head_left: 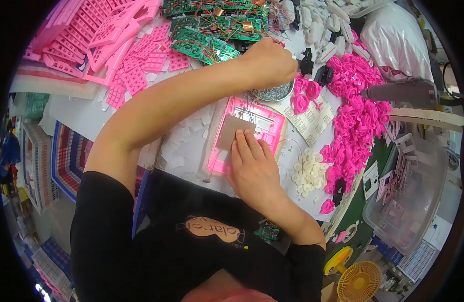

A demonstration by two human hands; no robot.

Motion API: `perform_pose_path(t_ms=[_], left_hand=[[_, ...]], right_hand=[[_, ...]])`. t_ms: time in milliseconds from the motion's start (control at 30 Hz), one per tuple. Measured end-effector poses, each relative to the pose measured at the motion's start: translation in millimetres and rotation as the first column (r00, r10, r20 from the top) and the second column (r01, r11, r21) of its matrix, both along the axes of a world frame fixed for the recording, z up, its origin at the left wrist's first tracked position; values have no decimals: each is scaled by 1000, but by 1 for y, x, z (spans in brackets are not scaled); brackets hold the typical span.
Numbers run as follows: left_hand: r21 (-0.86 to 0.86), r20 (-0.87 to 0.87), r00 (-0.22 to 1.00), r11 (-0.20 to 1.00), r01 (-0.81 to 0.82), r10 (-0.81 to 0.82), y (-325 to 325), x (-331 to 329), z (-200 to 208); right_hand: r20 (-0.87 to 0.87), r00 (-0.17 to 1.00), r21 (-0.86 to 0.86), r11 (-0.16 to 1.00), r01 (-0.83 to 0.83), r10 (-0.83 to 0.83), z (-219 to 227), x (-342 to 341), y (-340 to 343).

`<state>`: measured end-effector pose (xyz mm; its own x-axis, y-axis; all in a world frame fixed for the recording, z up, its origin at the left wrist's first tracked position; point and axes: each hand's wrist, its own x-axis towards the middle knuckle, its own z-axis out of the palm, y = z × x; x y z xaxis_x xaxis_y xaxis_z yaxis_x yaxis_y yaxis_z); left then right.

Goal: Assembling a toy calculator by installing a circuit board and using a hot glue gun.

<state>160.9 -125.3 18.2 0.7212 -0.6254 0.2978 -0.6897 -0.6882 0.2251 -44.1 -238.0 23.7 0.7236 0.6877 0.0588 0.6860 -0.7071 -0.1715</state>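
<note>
My left hand (272, 63) is closed, its fingers curled together beside a round metal bowl (276, 93) full of small screws. Whatever those fingers may hold is hidden. Below it, my right hand (254, 168) lies with fingers stretched out, pressing a flat grey-brown square board (234, 132). That board rests on a pink plastic casing (219, 163), which lies on the white table in front of me. Thin wires run out of the casing's top side, and a pale cable leaves its right side.
Green circuit boards (207, 45) with wires lie at the back. Pink keypads (134, 80) and casing parts (119, 27) fill the far left. To the right are magenta rings (355, 118), white discs (310, 172), a printed paper (312, 123) and a grey tool (400, 94).
</note>
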Motion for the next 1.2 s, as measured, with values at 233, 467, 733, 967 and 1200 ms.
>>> perform_pose_path(t_ms=[233,467,733,967,1200], left_hand=[[-261,-545,835,961,-91,-69,77,-140,9],[-331,-352,936,934,-135,11,85,-194,-31],[-382,-235,972,919,-97,5,80,-193,-43],[-416,-245,969,898,-141,38,80,-198,-46],[-482,-216,976,865,-136,33,79,-195,-48]], right_hand=[[-20,999,155,987,48,-45,-7,-3,0],[266,889,890,449,-78,-372,63,27,-90],[-375,795,920,87,382,477,63,118,-87],[-342,833,929,24,369,434,22,52,11],[-324,820,931,7,365,471,5,40,18]])
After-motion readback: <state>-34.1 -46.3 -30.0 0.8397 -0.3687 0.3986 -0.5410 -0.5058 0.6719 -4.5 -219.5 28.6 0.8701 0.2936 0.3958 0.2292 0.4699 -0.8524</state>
